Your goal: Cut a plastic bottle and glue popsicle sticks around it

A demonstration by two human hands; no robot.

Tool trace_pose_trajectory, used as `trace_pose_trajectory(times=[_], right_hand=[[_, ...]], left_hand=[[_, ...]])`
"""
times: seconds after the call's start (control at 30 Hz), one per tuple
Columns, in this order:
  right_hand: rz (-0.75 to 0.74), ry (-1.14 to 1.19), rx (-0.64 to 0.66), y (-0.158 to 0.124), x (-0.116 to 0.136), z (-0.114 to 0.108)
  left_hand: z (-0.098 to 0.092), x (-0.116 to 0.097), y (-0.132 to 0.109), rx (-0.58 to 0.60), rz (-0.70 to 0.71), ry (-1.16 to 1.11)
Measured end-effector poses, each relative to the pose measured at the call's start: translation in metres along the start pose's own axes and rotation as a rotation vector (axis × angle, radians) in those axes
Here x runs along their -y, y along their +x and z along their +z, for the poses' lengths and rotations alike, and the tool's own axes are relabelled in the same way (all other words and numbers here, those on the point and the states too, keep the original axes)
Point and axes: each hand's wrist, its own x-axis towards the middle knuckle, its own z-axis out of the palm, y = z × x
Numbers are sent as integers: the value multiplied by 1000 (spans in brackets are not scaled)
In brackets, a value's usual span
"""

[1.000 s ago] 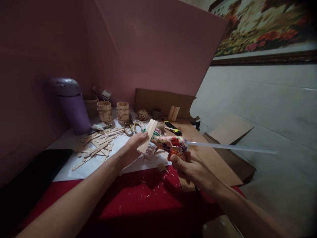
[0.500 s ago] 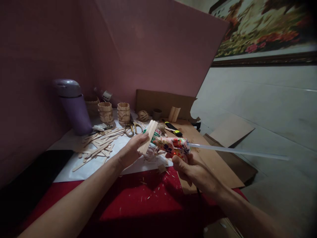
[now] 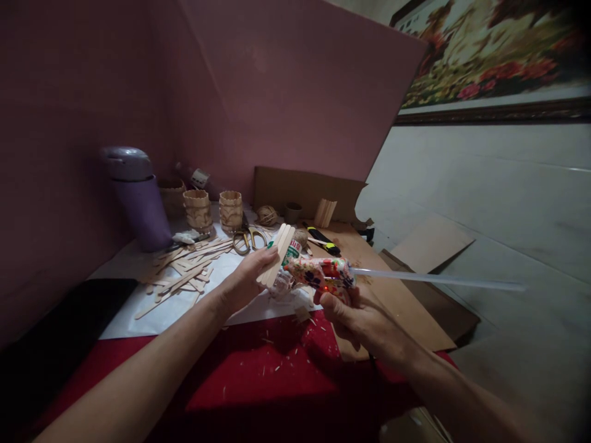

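My left hand (image 3: 252,275) grips a plastic bottle (image 3: 282,282) with a green and white label; wooden craft sticks (image 3: 279,255) stand side by side along it, under my thumb. Wrapped round the handle of a flower-patterned hot glue gun (image 3: 321,271) is my right hand (image 3: 353,314). A long clear glue stick (image 3: 429,279) juts out of the gun's back, and a small red light glows on its side. The gun's nozzle points left, close to the bottle and the sticks; whether it touches them I cannot tell.
Loose craft sticks (image 3: 184,274) lie on white paper at the left, near a purple flask (image 3: 141,203). Behind stand two stick-covered cups (image 3: 231,211), scissors (image 3: 249,240) and a twine ball (image 3: 266,215). A yellow-black utility knife (image 3: 323,239) rests by the cardboard (image 3: 392,295).
The glue gun has shifted very slightly, its glue stick's far end a little further left and higher. My left hand keeps the bottle and sticks almost still.
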Motion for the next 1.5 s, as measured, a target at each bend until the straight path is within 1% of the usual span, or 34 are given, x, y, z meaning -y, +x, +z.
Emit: trace_pose_trajectory(times=[0.13, 0.27, 0.47, 0.63, 0.8, 0.97, 1.1, 1.33, 1.5], right_hand=[[-15, -13, 20, 2, -4, -1], [19, -44, -5, 4, -7, -2], [21, -6, -11, 4, -7, -2], [15, 19, -19, 4, -5, -2], [10, 28, -34, 4, -4, -2], [26, 27, -33, 3, -4, -3], [7, 26, -30, 3, -3, -4], [11, 53, -47, 3, -3, -6], [6, 106, -84, 3, -7, -6]], left_hand=[[1, -1, 0, -7, 7, 0], [1, -1, 0, -28, -1, 4], [2, -2, 0, -1, 15, -17], [7, -6, -2, 21, 10, -9], [11, -7, -4, 6, -12, -4], [10, -6, -4, 30, -25, 6], [10, -6, -5, 2, -30, 42], [4, -3, -4, 3, -41, 46], [3, -2, -4, 63, -49, 30]])
